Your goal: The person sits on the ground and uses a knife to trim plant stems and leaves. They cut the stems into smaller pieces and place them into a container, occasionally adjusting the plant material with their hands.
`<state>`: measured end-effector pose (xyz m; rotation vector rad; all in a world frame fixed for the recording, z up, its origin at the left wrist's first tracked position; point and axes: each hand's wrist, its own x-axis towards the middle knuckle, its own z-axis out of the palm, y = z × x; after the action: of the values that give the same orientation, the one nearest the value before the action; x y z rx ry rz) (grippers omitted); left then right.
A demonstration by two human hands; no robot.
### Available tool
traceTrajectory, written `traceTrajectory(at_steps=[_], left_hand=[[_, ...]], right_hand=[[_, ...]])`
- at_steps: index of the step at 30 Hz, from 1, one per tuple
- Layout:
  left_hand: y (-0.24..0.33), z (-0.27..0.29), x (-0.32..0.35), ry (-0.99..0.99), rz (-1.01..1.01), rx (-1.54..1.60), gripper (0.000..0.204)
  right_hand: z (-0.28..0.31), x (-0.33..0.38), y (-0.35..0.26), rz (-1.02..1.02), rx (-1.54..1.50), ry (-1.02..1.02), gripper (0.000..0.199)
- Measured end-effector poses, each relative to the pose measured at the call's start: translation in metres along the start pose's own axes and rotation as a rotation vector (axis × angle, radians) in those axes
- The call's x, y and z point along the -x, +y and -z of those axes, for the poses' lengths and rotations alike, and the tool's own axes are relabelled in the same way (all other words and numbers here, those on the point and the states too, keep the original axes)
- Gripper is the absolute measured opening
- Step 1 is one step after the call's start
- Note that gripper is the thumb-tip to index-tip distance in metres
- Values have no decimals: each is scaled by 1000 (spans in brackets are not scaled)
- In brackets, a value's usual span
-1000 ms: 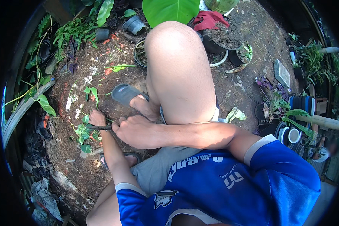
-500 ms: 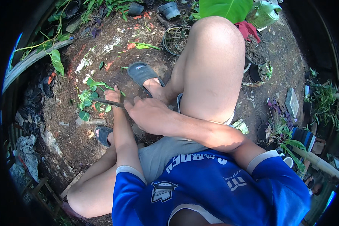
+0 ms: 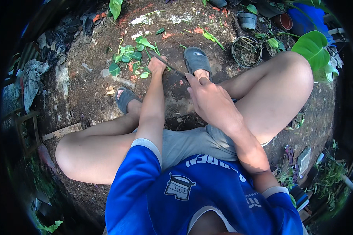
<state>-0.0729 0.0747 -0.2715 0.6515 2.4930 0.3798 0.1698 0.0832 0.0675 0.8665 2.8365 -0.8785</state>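
Note:
My left hand (image 3: pixel 157 65) is closed on a green vine stem (image 3: pixel 157 47), just above the ground. Beside it lies a heap of heart-shaped leafy cuttings (image 3: pixel 126 55). My right hand (image 3: pixel 212 98) grips a knife by its handle, mostly hidden in the fist. The knife's long dark blade (image 3: pixel 171 68) slants up and left, its far end passing over the fingers of my left hand and close to the stem. Whether the edge touches the stem I cannot tell.
My sandalled feet (image 3: pixel 197 62) rest on bare soil between my bent knees. At the upper right are a round pot (image 3: pixel 247 51), a grey pot (image 3: pixel 247 20) and a large leaf (image 3: pixel 311 49). Crumpled plastic sheeting (image 3: pixel 33 82) lies left; potted plants (image 3: pixel 331 182) stand at the lower right.
The view has swung left, so the scene sits further right and higher. The blade, which lay across my left forearm near the wrist, now reaches over the left fingers beside the stem.

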Motion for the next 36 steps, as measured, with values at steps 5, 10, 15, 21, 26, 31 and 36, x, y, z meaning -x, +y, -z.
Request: traceTrajectory(at_steps=[5, 10, 15, 21, 26, 31, 36], left_hand=[[3, 0, 3, 371, -2, 19, 37], [-20, 13, -22, 149, 143, -129, 50], [-23, 15, -31, -15, 155, -90, 51], [-10, 21, -30, -40, 130, -74, 51], [-3, 30, -31, 36, 124, 116, 53], [13, 45, -43, 107, -71, 706, 35], [24, 80, -44, 21, -59, 1216, 21]], right_hand=[[-1, -5, -1, 74, 4, 97, 37], [-1, -3, -3, -15, -11, -64, 37], [-2, -6, -7, -35, -26, -108, 38], [-1, -4, -7, -5, -69, -75, 39], [1, -9, -5, 51, -54, 63, 37], [20, -11, -4, -13, -274, 186, 34], [64, 5, -12, 55, -302, 518, 40]])
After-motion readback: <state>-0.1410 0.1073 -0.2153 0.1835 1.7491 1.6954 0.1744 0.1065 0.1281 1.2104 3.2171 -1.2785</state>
